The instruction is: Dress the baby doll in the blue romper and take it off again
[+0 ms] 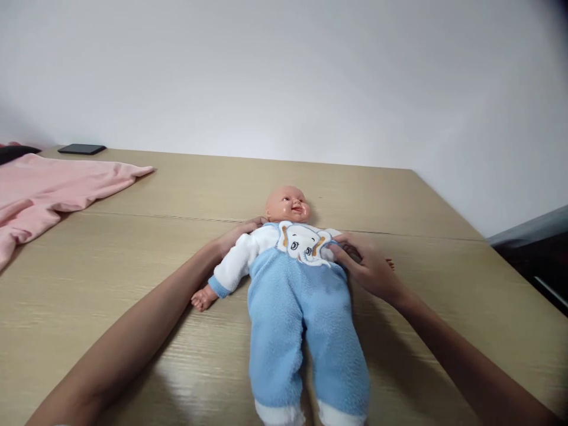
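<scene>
Doll (pixel 284 296) on tbl (pixel 190 189) btwn L hand (pixel 242 232) & R hand (pixel 370 266).

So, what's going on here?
A person is handling a doll, which lies on its back on the table in a blue and white outfit. The left hand is at its neck and shoulder, the right hand at the other side of its chest. A pink cloth lies off to the left.

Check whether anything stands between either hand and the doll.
Nothing visible does. The left hand is at the doll's shoulder, the right hand beside its chest. The pink cloth lies apart, off to the left.
</scene>
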Tool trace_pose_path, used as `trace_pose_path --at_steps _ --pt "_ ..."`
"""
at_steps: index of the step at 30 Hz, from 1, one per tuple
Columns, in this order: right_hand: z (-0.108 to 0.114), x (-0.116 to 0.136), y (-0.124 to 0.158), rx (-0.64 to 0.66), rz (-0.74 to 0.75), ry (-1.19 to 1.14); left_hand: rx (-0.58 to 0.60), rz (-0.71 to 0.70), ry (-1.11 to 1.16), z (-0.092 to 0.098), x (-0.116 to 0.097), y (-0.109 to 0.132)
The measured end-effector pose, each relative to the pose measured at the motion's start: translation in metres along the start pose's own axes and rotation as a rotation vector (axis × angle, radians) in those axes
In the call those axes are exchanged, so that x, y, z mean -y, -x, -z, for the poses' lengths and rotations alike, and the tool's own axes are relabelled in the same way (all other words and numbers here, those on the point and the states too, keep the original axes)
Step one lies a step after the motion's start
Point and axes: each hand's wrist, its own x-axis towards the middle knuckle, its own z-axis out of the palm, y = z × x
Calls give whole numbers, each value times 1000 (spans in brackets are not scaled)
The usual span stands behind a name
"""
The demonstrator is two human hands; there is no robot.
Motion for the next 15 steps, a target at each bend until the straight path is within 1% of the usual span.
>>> trace_pose_path --at_steps 3,5,7,9,11,12,13,14,15 --pt "1 -11 18 -120 187 275 31 7 -35 6 -3 7" --pt "8 -22 30 -161 275 397 26 11 -84 12 -7 10" --pt "21 -35 42 -172 288 450 12 -5 -219 15 -16 12" --pt "37 -49 52 -139 252 445 -65 -64 -419 13 -30 16" --pt "51 -63 58 -87 190 394 -181 -183 -597 1 -48 21" --pt "57 -69 60 -65 153 359 -221 -261 -666 -10 -57 24" --pt "62 -74 61 -43 114 322 -225 -345 -726 -24 -66 26" --pt "65 -78 61 -24 76 286 -198 -424 -783 -40 -74 27" --pt "67 -81 61 -9 41 256 -141 -488 -845 -59 -80 27"
